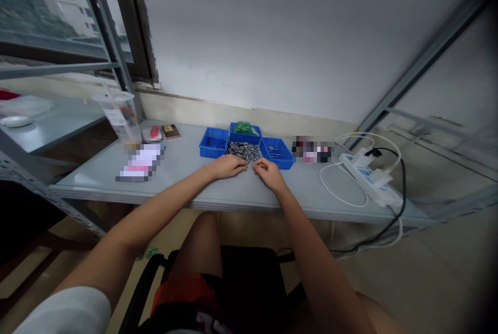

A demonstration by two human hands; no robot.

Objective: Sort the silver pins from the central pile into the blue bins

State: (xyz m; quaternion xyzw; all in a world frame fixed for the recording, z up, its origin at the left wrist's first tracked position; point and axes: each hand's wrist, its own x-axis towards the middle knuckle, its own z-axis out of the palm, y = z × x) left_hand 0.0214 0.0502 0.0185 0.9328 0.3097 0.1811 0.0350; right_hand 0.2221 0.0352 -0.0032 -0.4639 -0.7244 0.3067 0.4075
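A heap of small, shiny metal pieces (243, 150) lies on the desk between three blue bins. At the near edge of this heap, my left hand (229, 166) rests on the desktop with its fingers together. Facing it across a narrow gap, my right hand (268, 172) is closed in a pinch. Whatever sits between the fingertips is too small to name. The left blue bin (213, 152) looks dark blue inside. Green, plastic-looking material (245, 127) fills the back blue bin (246, 138). A few thin metal pieces (274, 152) lie in the right blue bin (282, 162).
A phone-like blurred slab (142, 163) and a lidded plastic cup (120, 116) stand left, near a small dark box (171, 131). Blurred items (313, 149) lie right of the bins. Farther right, a white power strip (371, 181) trails cables (402, 189). Metal shelf posts flank the desk.
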